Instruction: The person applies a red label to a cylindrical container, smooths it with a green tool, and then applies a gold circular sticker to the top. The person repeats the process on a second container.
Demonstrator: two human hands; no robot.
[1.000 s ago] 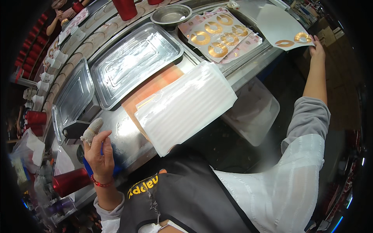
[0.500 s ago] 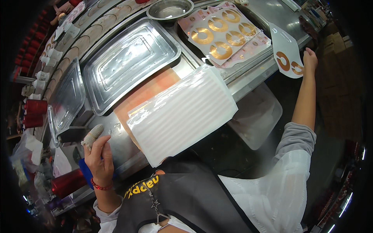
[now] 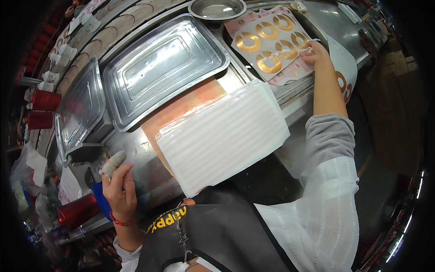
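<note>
A white sheet with shiny gold open rings (image 3: 265, 31) lies on a pinkish printed stack (image 3: 292, 72) in a tray at the far right. My right hand (image 3: 316, 54) reaches over its right edge, fingers pinched together at that edge. A small white bit shows at the fingertips. My left hand (image 3: 119, 192) is raised at the lower left, a grey fabric finger cover (image 3: 112, 164) on its index finger. Its other fingers are loosely bent and hold nothing visible. Between the hands, a clear-wrapped white pack (image 3: 222, 140) lies over an orange-brown sheet (image 3: 183, 109).
A large silver metal tray (image 3: 165, 68) and a smaller one (image 3: 81, 111) sit on the left, with a round metal bowl (image 3: 217, 8) behind. Another gold-ringed white sheet (image 3: 340, 59) hangs off the right edge. Red cylinders (image 3: 45, 99) stand at left.
My right hand has moved left from beside the hanging sheet to the right edge of the flat ringed sheet. My left hand stays nearly in place.
</note>
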